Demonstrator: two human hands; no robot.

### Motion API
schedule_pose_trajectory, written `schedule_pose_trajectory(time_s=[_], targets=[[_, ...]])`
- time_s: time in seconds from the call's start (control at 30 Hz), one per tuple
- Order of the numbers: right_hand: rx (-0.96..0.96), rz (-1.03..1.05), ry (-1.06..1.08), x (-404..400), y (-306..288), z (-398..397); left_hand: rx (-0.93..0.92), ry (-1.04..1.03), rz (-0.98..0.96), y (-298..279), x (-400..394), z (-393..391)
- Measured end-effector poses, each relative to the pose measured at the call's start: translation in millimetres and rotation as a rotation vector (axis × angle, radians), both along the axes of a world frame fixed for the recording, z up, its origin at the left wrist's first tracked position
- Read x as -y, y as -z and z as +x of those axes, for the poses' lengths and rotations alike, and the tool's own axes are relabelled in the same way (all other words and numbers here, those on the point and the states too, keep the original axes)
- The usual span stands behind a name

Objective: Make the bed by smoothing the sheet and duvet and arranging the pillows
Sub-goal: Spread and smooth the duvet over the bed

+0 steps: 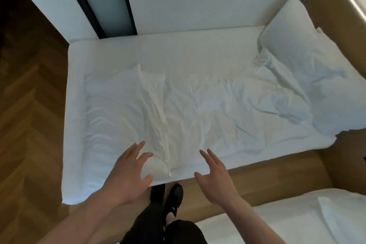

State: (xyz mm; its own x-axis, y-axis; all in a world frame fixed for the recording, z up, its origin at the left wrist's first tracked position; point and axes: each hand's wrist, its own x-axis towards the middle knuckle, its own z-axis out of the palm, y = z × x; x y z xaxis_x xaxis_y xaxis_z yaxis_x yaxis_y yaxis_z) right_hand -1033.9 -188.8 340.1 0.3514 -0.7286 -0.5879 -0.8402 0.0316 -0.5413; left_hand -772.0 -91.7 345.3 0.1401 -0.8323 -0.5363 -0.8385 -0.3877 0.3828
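On the far left is the wood floor, and next to it the left edge of the bed, whose long axis runs left to right across the view. The sheet shows flat along the far side. The duvet lies on it, wrinkled, with a folded ridge going from far to near in the left half.

The left hand hovers over the near edge of the duvet, just left of that ridge. Its grip is released: the fingers are spread and straight and hold nothing. I cannot tell if the palm touches the cloth. The right hand is a little right of the ridge, over the near edge of the bed, also with loose, empty fingers. The duvet lies forward of both hands, so I judge the coming move is a push away and outward to flatten it; the left hand is nearer to the ridge.

At the far right a pillow leans on the headboard. A second white shape behind it is mostly hidden. In the near right corner, another bed is cut off by the frame.
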Motion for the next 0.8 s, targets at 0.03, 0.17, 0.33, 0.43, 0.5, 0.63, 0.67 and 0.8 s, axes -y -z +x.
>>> schedule_pose_trajectory(time_s=[0.03,0.17,0.33,0.43,0.5,0.63,0.67,0.8], targets=[[-0.027,-0.015,-0.007,-0.7,-6.8,-4.1,0.013,0.010,0.000,-4.9,-1.2,5.0],[-0.098,-0.061,0.003,-3.7,-33.5,-16.9,0.025,0.034,-0.039,-22.6,-4.3,21.2],[-0.124,-0.124,0.089,-5.1,-61.2,-33.1,0.021,0.053,-0.065,-40.6,5.0,21.3],[-0.122,-0.144,0.165,-5.0,-70.4,-50.8,-0.003,0.093,-0.073,-50.0,18.0,7.0],[-0.123,-0.149,0.217,-4.8,-74.2,-67.0,-0.008,0.142,-0.081,-54.4,29.9,-6.7],[-0.120,-0.157,0.277,4.2,-80.8,-99.1,0.015,0.218,-0.088,-60.3,61.3,-38.1],[-0.126,-0.162,0.279,8.1,-82.0,-109.4,0.023,0.234,-0.097,-61.7,70.9,-48.6],[-0.145,-0.163,0.255,31.3,-78.7,-156.2,0.045,0.265,-0.139,-64.1,108.5,-95.4]])
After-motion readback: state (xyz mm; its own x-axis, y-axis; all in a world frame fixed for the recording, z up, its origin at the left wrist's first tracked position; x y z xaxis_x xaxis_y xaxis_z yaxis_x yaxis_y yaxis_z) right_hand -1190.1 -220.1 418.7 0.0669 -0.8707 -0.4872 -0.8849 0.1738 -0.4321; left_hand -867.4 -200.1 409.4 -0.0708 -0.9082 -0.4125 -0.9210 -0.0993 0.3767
